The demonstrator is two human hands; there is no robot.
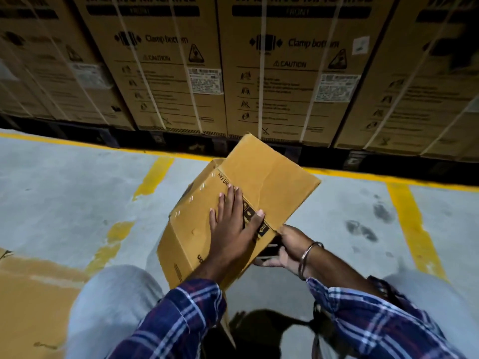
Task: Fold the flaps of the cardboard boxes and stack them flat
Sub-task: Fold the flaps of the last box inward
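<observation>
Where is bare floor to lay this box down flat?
Bare concrete floor lies left of the box, between the yellow line and the flat cardboard. Another patch lies right, before the yellow stripe. Near the knees it is crowded.

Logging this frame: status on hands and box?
Left hand flat on brown cardboard box. Right hand grips its open end. Nothing in the way.

A warehouse: stacked washing-machine cartons (293, 68) on pallets, yellow floor lines (412, 224).
</observation>
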